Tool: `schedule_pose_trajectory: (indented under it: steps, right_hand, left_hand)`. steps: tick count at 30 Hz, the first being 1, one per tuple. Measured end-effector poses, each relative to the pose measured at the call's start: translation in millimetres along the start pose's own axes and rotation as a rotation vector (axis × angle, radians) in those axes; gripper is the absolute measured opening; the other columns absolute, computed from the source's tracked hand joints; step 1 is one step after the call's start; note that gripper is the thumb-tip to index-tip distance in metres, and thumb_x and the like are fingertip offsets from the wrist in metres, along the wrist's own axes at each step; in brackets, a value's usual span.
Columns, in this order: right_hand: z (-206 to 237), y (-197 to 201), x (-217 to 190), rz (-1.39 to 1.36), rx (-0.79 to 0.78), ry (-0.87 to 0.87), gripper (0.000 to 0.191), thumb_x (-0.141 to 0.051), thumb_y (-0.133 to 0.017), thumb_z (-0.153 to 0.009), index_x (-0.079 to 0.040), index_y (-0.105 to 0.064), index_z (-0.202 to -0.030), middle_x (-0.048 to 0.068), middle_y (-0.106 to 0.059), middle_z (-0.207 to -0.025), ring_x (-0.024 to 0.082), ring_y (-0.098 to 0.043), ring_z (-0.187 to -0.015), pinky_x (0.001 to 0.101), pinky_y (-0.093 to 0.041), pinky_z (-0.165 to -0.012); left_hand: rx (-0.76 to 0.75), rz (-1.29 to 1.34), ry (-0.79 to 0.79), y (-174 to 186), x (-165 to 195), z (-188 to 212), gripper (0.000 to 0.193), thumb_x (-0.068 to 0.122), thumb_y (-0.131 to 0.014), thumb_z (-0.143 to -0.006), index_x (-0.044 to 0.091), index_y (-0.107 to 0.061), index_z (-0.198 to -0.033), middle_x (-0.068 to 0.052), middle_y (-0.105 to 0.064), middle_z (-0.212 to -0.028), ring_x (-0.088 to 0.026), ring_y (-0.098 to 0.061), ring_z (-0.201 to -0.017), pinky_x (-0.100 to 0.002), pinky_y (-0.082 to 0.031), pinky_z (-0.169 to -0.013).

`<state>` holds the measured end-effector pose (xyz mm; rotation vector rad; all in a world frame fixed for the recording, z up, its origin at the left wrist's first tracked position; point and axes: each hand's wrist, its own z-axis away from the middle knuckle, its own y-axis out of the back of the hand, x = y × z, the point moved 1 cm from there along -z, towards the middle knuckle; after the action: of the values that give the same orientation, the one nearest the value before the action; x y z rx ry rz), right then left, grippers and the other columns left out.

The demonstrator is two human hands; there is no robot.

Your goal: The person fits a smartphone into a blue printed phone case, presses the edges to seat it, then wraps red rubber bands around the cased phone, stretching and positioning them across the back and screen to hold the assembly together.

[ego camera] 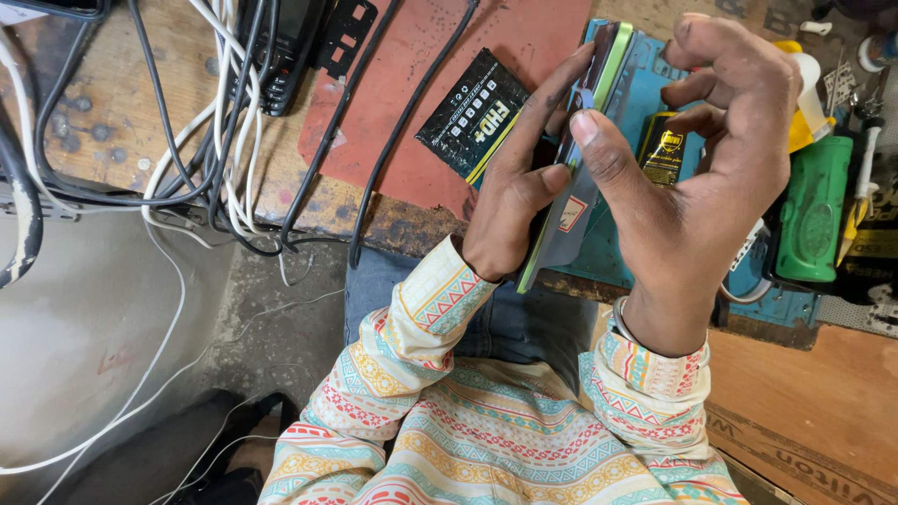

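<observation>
My left hand (513, 201) grips a smartphone (608, 56) with a green edge, held on its side over the workbench. A thin grey film (566, 229) hangs from the phone's face. My right hand (711, 187) is on the other side of the phone, its thumb pressed on the film near the upper edge and its fingers curled behind. Both sleeves carry a striped pattern of many colours.
A black flat packet (472, 112) lies on a red mat (412, 84). A blue mat (645, 93) holds a small black and yellow bottle (662, 150). A green tool handle (812, 210) stands at the right. Black and white cables (215, 122) tangle at the left by a black handset (281, 56).
</observation>
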<state>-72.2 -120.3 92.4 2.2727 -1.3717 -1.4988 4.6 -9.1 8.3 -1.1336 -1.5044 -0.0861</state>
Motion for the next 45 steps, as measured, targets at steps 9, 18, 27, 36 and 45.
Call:
schedule_pose_trajectory:
  steps: [9,18,27,36,45]
  right_hand:
    - [-5,-2,-7,0.021,-0.006,0.035,0.044,-0.02,-0.082,-0.107,-0.006,-0.059,-0.141,0.002,-0.054,-0.129,0.009,-0.053,-0.101,0.0199,-0.044,-0.081]
    - [-41,16,-19,-0.12,-0.238,0.044,0.029,-0.02,-0.078,-0.106,0.003,-0.073,-0.123,0.008,-0.064,-0.125,0.013,-0.06,-0.114,0.0249,-0.048,-0.101]
    - [-50,22,-24,-0.074,-0.246,-0.049,0.022,-0.005,-0.087,-0.098,0.008,-0.074,-0.11,0.008,-0.067,-0.113,0.01,-0.059,-0.088,0.0211,-0.043,-0.073]
    - [-52,13,-21,-0.239,-0.223,-0.054,0.02,-0.001,-0.087,-0.102,0.009,-0.072,-0.11,0.007,-0.066,-0.115,0.011,-0.065,-0.102,0.0214,-0.055,-0.09]
    - [-48,12,-16,-0.207,-0.218,-0.002,0.018,0.002,-0.083,-0.102,0.009,-0.072,-0.115,0.008,-0.066,-0.116,0.013,-0.066,-0.106,0.023,-0.054,-0.092]
  left_hand:
    - [-0.021,-0.022,-0.057,1,-5,2,0.083,0.014,-0.062,-0.093,0.002,-0.025,-0.166,-0.01,-0.032,-0.163,-0.019,-0.031,-0.154,-0.032,-0.023,-0.133]
    - [-0.033,-0.005,-0.04,1,-1,2,0.083,0.001,-0.055,-0.088,0.004,-0.026,-0.166,-0.01,-0.033,-0.163,-0.019,-0.03,-0.155,-0.031,-0.022,-0.133]
    - [-0.03,-0.002,-0.032,1,-3,1,0.082,0.002,-0.055,-0.09,0.004,-0.026,-0.166,-0.01,-0.034,-0.162,-0.019,-0.031,-0.154,-0.032,-0.023,-0.132]
    - [-0.05,-0.043,-0.055,2,-2,0,0.081,0.006,-0.056,-0.091,0.003,-0.026,-0.166,-0.01,-0.034,-0.163,-0.018,-0.03,-0.155,-0.032,-0.021,-0.134]
    - [-0.043,-0.016,-0.031,2,0,2,0.077,0.007,-0.055,-0.095,0.004,-0.027,-0.166,-0.011,-0.036,-0.161,-0.019,-0.034,-0.152,-0.032,-0.024,-0.132]
